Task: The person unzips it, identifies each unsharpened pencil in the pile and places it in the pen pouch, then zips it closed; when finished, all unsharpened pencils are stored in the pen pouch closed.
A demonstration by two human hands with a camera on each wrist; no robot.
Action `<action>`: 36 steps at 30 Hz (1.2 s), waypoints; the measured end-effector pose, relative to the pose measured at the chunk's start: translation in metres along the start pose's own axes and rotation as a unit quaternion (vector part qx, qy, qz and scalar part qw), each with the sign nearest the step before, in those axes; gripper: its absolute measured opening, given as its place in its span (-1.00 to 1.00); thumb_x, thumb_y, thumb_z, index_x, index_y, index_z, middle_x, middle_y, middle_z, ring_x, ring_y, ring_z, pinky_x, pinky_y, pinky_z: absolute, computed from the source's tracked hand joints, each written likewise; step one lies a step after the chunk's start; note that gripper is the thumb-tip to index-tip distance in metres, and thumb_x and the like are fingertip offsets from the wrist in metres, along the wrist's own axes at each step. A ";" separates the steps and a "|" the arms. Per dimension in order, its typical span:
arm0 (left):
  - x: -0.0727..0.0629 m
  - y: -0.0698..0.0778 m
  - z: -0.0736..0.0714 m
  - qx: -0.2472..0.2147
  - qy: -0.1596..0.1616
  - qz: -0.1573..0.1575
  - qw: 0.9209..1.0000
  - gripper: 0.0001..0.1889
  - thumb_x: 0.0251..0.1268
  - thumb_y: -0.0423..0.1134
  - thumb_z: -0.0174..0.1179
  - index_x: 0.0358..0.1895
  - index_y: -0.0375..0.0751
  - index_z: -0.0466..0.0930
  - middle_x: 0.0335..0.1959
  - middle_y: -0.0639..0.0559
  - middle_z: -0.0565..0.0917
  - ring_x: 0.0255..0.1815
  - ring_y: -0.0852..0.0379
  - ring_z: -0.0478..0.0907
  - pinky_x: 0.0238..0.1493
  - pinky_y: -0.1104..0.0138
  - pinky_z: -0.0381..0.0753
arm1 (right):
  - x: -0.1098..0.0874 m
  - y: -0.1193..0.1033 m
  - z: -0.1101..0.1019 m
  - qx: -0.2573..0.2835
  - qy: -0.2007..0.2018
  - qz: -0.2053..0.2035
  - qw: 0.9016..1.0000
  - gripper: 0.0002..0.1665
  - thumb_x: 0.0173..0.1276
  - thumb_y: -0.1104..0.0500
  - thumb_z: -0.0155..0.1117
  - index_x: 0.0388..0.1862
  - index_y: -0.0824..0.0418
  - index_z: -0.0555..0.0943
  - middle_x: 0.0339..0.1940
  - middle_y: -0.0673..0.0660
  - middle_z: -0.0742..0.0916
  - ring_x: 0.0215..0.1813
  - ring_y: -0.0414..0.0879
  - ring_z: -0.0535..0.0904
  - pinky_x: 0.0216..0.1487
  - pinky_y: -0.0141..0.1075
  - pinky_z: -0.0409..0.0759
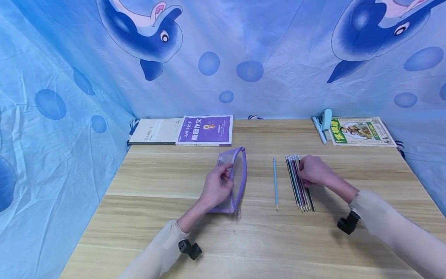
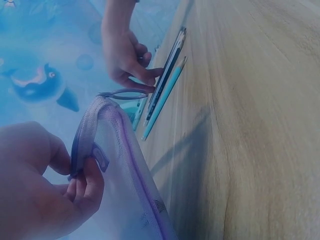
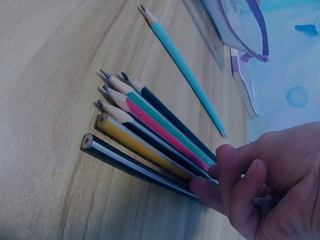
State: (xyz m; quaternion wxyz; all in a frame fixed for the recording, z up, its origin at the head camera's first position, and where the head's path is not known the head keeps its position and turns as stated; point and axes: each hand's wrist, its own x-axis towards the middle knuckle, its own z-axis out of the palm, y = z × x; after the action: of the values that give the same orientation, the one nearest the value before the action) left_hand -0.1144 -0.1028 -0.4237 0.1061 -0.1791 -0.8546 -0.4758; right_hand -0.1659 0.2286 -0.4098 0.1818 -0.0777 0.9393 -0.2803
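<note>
My left hand (image 1: 216,188) pinches the zipper edge of a translucent lilac mesh pencil case (image 1: 243,170), whose mouth gapes to the right. In the left wrist view, thumb and fingers grip the dark zipper strip (image 2: 77,142). A light-blue pencil (image 1: 275,182) lies alone between the case and a bunch of several pencils (image 1: 299,190). My right hand (image 1: 314,171) holds that bunch near its upper ends, fingers curled. Seen from the right wrist, the bunch includes a pink pencil (image 3: 145,114), a yellow pencil (image 3: 137,142) and dark ones; the fingers hide their far ends.
At the back left lie a pale notebook (image 1: 156,131) and a purple book (image 1: 205,131). The back right has a light-blue stapler (image 1: 326,119), a blue stick-like item (image 1: 318,130) and a green-and-white book (image 1: 362,131). A blue dolphin-print curtain (image 1: 244,93) borders the wooden table (image 1: 265,244).
</note>
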 end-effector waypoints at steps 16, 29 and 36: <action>0.000 0.001 -0.001 0.004 0.000 0.002 1.000 -0.50 -0.10 -0.60 0.11 0.07 -0.55 0.57 -0.38 -0.08 0.58 -0.36 0.01 0.57 -0.20 0.21 0.64 | 0.006 -0.006 0.004 -0.039 0.010 -0.037 0.999 -0.72 0.10 0.44 0.04 -0.74 0.23 0.51 -0.84 0.06 0.59 -0.80 -0.13 0.47 -0.73 -0.36 0.37; 0.000 0.002 0.000 -0.010 -0.014 -0.024 1.000 -0.48 -0.08 -0.62 0.11 0.11 -0.56 0.55 -0.35 -0.09 0.59 -0.35 0.03 0.56 -0.22 0.23 0.65 | 0.012 -0.009 0.009 -0.051 0.011 -0.026 0.998 -0.72 0.11 0.38 0.16 -0.77 0.26 0.54 -0.86 0.03 0.56 -0.80 -0.16 0.45 -0.73 -0.42 0.32; 0.001 0.003 0.000 -0.007 -0.013 -0.023 1.000 -0.48 -0.08 -0.62 0.12 0.11 -0.56 0.55 -0.36 -0.09 0.59 -0.35 0.03 0.56 -0.22 0.21 0.65 | 0.014 -0.008 0.006 -0.033 0.001 -0.006 0.999 -0.75 0.13 0.35 0.21 -0.72 0.24 0.52 -0.83 0.03 0.56 -0.76 -0.14 0.46 -0.68 -0.38 0.36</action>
State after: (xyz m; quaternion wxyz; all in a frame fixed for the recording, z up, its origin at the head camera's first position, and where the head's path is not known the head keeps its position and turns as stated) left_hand -0.1138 -0.1014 -0.4213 0.0831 -0.1662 -0.8565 -0.4815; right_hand -0.1760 0.2158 -0.4141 0.1767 -0.0888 0.9477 -0.2506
